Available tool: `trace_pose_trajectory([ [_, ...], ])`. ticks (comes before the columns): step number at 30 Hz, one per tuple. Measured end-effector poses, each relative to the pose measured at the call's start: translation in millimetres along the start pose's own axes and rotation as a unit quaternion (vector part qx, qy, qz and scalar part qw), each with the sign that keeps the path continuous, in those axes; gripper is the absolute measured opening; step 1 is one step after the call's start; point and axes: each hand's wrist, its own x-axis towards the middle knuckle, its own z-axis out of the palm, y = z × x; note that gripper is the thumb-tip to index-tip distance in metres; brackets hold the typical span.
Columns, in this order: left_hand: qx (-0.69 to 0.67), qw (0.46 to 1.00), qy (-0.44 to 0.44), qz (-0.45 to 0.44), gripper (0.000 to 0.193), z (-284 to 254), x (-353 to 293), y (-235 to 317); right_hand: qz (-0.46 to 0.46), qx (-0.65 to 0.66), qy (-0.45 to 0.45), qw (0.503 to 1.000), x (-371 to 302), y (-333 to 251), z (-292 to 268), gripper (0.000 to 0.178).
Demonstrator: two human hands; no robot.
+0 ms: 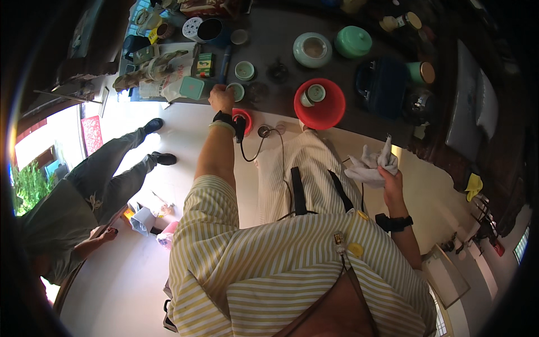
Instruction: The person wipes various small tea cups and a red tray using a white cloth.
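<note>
My left hand (221,99) is at the near edge of the dark table, its fingers closed at the side of a small pale green cup (236,92), which it appears to grip. Just beyond stands another small pale cup (244,71). To the hand's left lies a mint-green square box (192,88). My right hand (392,181) is off the table to the right, closed on a crumpled grey-white cloth (370,167) with pointed folds sticking up. Between the hands, a red basin (335,106) sits on the table edge with pale green cupware (316,92) inside.
Further back are a pale round pot (312,50) and a green lidded jar (353,41). A dark blue case (387,87) stands at right. Below the table edge is a red container (247,122) near a cable (254,157). Another person (95,180) is at left.
</note>
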Motion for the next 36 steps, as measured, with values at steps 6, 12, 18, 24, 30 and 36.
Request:
trace_pose_trajectory([
  [6, -0.002, 1.0, 0.003, 0.013, 0.031, 1.8, -2.9, -13.4, -0.001, 0.02, -0.009, 1.0, -8.0, -4.8, -1.0, 0.041],
  [12, -0.118, 0.963, 0.028, 0.24, 0.02, -20.3, -79.6, 52.5, -0.011, 0.069, -0.003, 0.998, -11.6, -5.7, -3.0, 0.041],
  [18, -0.016, 0.904, -0.146, 0.403, 0.051, 45.0, -166.7, 129.3, 0.0, 0.033, -0.028, 0.999, -12.8, -11.4, -9.2, 0.042],
  [24, 0.136, 0.895, -0.125, 0.406, 0.049, 97.1, -157.5, 168.2, 0.007, 0.058, 0.026, 0.998, -22.4, 8.3, -36.4, 0.041],
  [30, 0.196, 0.883, -0.116, 0.409, 0.049, 116.3, -157.8, 174.2, -0.004, 0.087, 0.032, 0.996, -20.5, 20.4, -46.3, 0.037],
  [36, 0.196, 0.881, -0.124, 0.413, 0.036, 123.7, -167.4, 169.4, -0.005, 0.063, 0.028, 0.998, -11.2, 14.6, -45.0, 0.037],
])
